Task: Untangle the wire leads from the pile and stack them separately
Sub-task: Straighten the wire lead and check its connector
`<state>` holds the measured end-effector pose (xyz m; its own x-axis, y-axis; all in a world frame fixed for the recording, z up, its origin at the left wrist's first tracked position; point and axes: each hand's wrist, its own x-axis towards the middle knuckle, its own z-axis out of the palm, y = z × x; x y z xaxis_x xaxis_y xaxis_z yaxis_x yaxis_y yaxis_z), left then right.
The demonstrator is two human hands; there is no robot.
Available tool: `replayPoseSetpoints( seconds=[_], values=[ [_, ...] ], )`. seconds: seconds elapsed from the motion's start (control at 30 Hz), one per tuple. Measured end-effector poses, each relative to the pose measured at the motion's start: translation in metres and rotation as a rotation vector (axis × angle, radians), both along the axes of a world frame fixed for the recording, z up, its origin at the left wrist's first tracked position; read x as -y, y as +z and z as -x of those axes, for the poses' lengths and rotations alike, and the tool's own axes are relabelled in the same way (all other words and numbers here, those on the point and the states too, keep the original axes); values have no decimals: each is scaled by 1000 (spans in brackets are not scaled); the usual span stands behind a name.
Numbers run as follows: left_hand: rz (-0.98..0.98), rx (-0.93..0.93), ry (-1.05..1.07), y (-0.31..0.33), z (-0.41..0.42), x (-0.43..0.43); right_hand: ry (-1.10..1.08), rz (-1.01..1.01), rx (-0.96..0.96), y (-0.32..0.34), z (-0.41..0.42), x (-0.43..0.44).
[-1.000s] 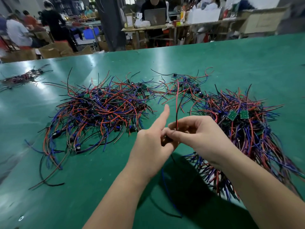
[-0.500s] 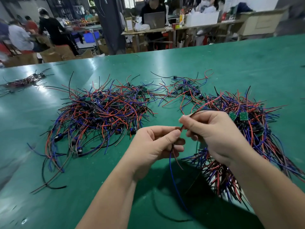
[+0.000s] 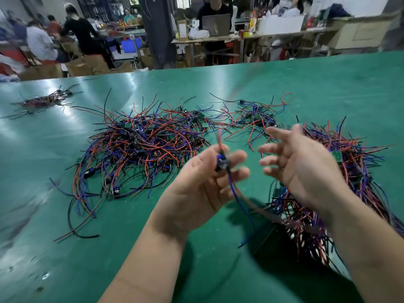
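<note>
Left hand raised over the green table mat, thumb and fingertips pinching one lead: a small dark component with red, blue and black wires, held just right of the large tangled pile of red, blue and black leads. Right hand has fingers spread and straight, holding nothing; blurred. A separate stack of similar leads lies further right of that pile. A small bundle lies far to its left.

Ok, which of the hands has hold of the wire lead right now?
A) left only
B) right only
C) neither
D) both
A: the left hand grips the wire lead in its curled fingers, while the right hand is beside it with fingers spread, holding nothing.
</note>
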<state>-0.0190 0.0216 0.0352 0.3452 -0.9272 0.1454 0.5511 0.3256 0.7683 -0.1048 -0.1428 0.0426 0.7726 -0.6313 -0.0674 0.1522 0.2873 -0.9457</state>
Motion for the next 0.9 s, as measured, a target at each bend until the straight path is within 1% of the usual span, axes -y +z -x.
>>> replayPoseSetpoints(
  seconds=[0.03,0.07,0.1,0.13,0.17,0.23,0.27,0.33,0.37,0.43,0.47,0.53,0.6,0.63,0.67,0.7,0.8,0.87,0.9],
  values=[
    [76,-105,16,2,-2,-1,103,129,-53,-4,0,-6],
    [103,-172,32,3,-3,-1,205,288,-78,-9,1,-11],
    [87,-207,51,2,-3,1,302,415,-63,-14,1,-17],
    [45,-213,72,0,-3,3,381,493,-14,-17,1,-21],
    [-9,-200,102,0,0,7,406,512,49,-18,0,-25],
    [-112,-127,242,-1,5,14,356,444,188,-16,-1,-27],
    [-158,-62,339,-3,6,17,307,396,239,-15,-2,-27],
    [-233,103,469,-5,9,20,177,333,261,-16,-2,-25],
    [-258,180,492,-6,10,20,127,301,252,-15,-2,-23],
    [-252,282,475,-12,12,20,73,206,213,-13,-2,-21],
    [-220,300,422,-14,12,20,67,143,197,-11,-2,-19],
    [-163,303,302,-13,13,20,101,22,193,-7,1,-14],
    [-180,262,253,-11,12,20,155,-25,175,-2,5,-8],
    [-214,220,259,-10,11,20,180,0,162,-1,6,-7],
    [-258,186,262,-9,11,21,195,72,138,-1,7,-6],
    [-311,194,272,-9,11,22,200,179,96,-2,7,-6],
    [-434,343,252,-13,17,22,213,484,-41,-6,8,-8],
    [-481,371,231,-16,17,21,168,587,-84,-7,7,-7],
    [-507,376,214,-16,16,20,108,597,-92,-7,7,-5]
  ],
)
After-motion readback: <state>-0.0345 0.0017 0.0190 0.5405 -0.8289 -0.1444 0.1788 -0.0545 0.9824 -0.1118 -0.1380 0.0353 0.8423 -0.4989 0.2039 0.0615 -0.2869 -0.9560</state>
